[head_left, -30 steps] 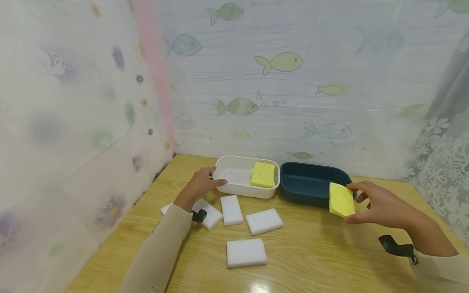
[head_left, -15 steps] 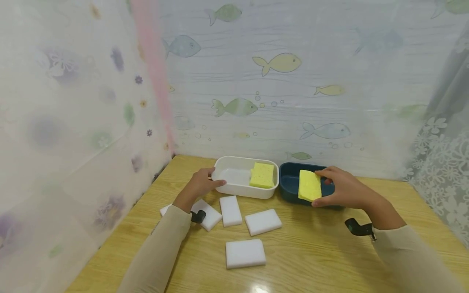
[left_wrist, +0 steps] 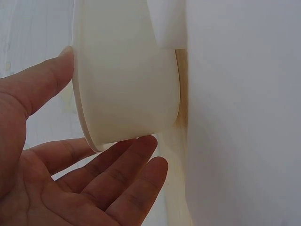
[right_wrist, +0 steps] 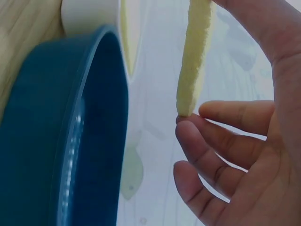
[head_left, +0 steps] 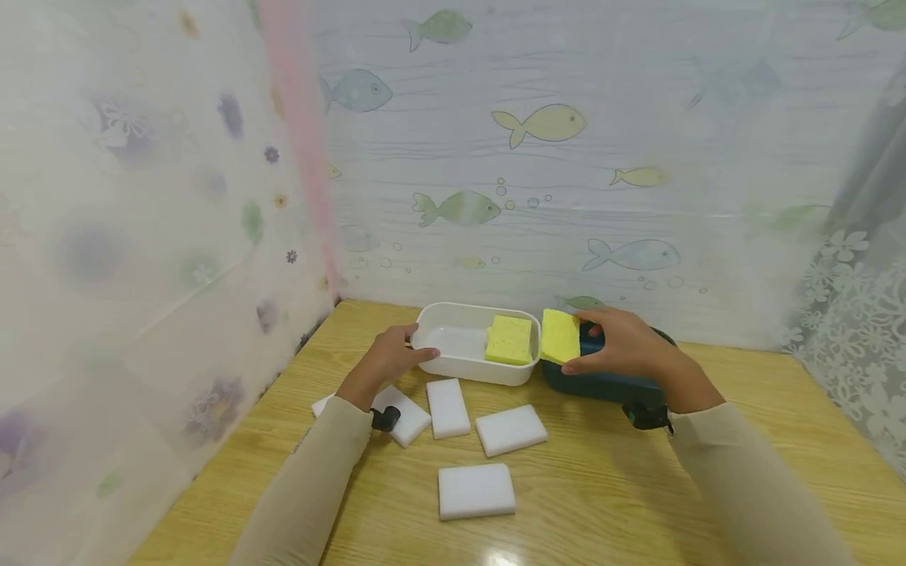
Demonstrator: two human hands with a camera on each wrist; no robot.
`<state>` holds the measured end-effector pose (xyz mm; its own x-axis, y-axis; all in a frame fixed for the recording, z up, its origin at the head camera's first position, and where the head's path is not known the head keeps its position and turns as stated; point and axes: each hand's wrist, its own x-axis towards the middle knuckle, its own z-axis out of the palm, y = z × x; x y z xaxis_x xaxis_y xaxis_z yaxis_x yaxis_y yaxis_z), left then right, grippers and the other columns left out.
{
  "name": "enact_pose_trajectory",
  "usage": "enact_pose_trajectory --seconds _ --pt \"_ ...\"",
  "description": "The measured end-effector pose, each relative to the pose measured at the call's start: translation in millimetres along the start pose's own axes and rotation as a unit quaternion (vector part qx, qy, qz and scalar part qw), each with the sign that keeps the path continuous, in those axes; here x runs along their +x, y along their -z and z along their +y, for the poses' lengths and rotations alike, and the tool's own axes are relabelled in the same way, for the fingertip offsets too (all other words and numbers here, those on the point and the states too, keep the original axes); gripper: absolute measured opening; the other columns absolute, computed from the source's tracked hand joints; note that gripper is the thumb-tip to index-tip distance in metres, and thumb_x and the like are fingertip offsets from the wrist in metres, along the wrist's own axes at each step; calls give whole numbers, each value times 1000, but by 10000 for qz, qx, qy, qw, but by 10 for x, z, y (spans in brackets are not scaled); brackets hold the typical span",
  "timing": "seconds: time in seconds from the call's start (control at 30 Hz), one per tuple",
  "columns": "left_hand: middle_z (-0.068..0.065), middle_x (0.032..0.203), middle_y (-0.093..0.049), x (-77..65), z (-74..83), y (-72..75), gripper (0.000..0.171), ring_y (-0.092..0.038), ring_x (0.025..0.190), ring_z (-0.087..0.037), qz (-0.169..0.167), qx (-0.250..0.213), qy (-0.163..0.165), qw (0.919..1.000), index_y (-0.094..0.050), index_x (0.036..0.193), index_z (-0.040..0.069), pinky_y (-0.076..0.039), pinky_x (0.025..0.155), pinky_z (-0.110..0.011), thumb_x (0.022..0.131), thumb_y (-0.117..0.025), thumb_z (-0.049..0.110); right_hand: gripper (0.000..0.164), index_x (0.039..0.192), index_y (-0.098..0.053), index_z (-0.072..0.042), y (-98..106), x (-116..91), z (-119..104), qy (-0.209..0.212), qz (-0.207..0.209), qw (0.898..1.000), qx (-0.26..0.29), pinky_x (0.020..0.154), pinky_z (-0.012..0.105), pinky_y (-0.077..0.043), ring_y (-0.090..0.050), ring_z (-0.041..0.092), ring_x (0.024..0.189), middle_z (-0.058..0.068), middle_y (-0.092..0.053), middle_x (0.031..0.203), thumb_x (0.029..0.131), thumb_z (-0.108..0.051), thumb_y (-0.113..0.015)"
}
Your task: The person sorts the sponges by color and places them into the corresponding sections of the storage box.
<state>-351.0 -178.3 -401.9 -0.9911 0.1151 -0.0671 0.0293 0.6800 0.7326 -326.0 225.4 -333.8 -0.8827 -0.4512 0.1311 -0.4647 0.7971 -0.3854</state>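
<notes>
My left hand (head_left: pixel 388 354) holds the left end of the white plastic container (head_left: pixel 453 368); in the left wrist view the thumb is at the rim and the fingers (left_wrist: pixel 134 165) lie along the end wall. Inside that container, on its right side, rests a yellow sponge (head_left: pixel 510 340). My right hand (head_left: pixel 626 346) pinches another yellow sponge (head_left: pixel 560 336) by its edges between thumb and fingertips. This sponge is held up over the left end of the navy blue container (head_left: pixel 594 385), near the white container's right rim. The right hand hides much of the blue container's inside.
White sponge blocks lie on the wooden table (head_left: pixel 587 503) in front of the containers: one nearest (head_left: pixel 477 491), one to the right (head_left: pixel 511 430), one upright-set (head_left: pixel 447 408); others are partly behind the left wrist. A fish-patterned curtain (head_left: pixel 538 196) hangs behind.
My right hand has carried its yellow sponge leftward and slightly up, from the blue container's right end to its left end. The left hand and the white container stay in place.
</notes>
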Motion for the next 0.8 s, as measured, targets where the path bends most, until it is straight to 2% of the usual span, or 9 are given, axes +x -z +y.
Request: enact_pose_trajectory --seconds 0.33,0.5,0.67,0.8 --pt "-11 132 -56 18 9 2 92 -57 114 -21 97 154 -157 9997 -33 148 8 -49 90 -39 78 -73 52 97 142 -45 -20 -137 275 -198 -61 -31 10000 47 86 43 -50 -56 21 111 -1 -51 137 63 -68 -75" --pt "-11 132 -56 24 2 0 93 -56 114 -21 108 165 -113 9997 -34 148 8 -48 91 -39 77 -73 54 95 139 -49 -19 -199 402 -297 1 29 9999 159 86 43 -50 -58 23 111 -2 -54 134 62 -69 -75" --pt "-10 131 -56 26 -5 0 93 -56 114 -21 119 210 -119 9996 -34 148 7 -47 91 -39 77 -73 54 91 135 -53 -20 -295 541 -381 90 17 9997 206 79 40 -50 -60 20 100 -5 -59 124 61 -68 -76" --pt "-10 130 -57 22 -8 -6 92 -56 113 -21 107 198 -130 9997 -34 148 7 -48 91 -39 78 -72 54 89 133 -54 -19 -375 666 -465 10 -15 10000 94 85 43 -50 -59 22 106 -3 -59 124 62 -66 -78"
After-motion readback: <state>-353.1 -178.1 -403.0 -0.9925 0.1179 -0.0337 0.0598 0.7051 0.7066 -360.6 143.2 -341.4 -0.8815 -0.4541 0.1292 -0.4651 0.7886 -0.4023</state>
